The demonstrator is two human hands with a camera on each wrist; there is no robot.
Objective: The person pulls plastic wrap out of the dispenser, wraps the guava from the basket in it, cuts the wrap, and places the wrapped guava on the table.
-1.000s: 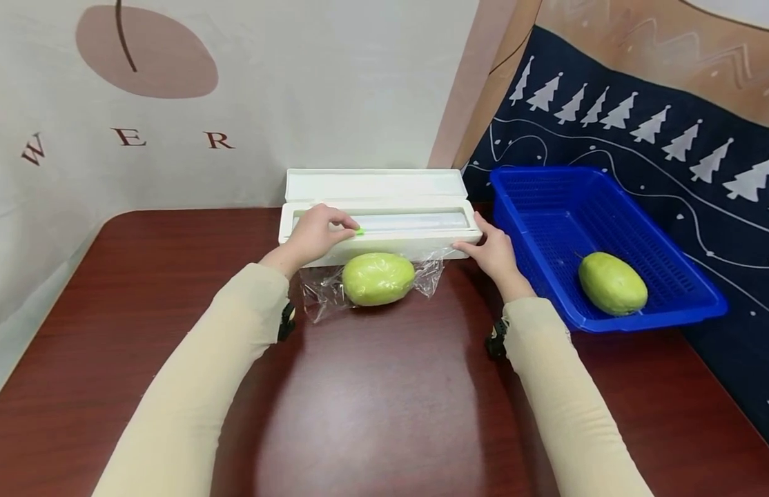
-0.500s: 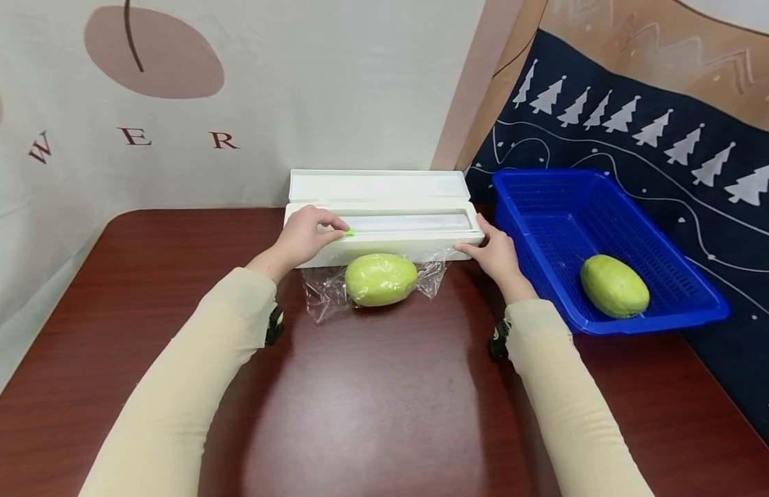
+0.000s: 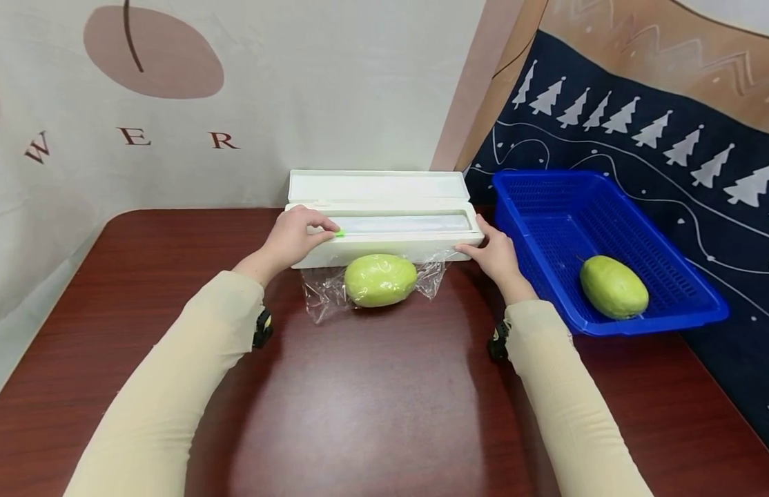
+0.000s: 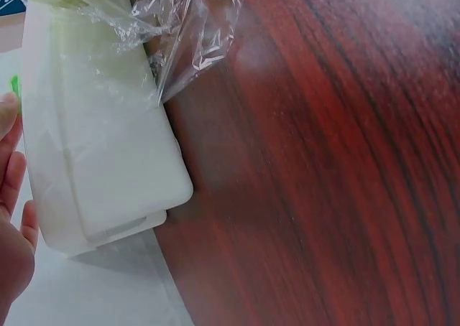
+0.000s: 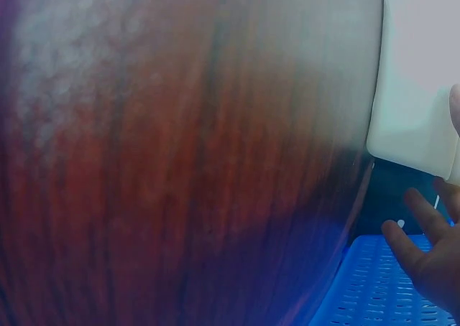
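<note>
A white cling film dispenser (image 3: 384, 250) stands at the back of the table, lid raised, a roll of film (image 3: 404, 223) inside. My left hand (image 3: 291, 237) pinches the small green slide cutter (image 3: 339, 233) on its front edge, toward the left end. With thumb in front and fingers at the side, my right hand (image 3: 498, 257) holds the dispenser's right end. Against its front lies a green oval fruit (image 3: 380, 280), with clear cling film (image 3: 323, 293) spread crumpled on both sides of it. In the left wrist view the film (image 4: 198, 39) overlaps the dispenser's front (image 4: 115, 139).
A blue plastic basket (image 3: 654, 323) stands to the right, close by my right hand, with a second green fruit (image 3: 614, 287) in it. The dark red wooden table (image 3: 359, 400) stretches toward me. A printed cloth wall (image 3: 359, 83) rises right behind the dispenser.
My left hand has slid the green cutter leftward along the dispenser's front edge. The right hand keeps its hold on the right end, and the fruit and film stay in place.
</note>
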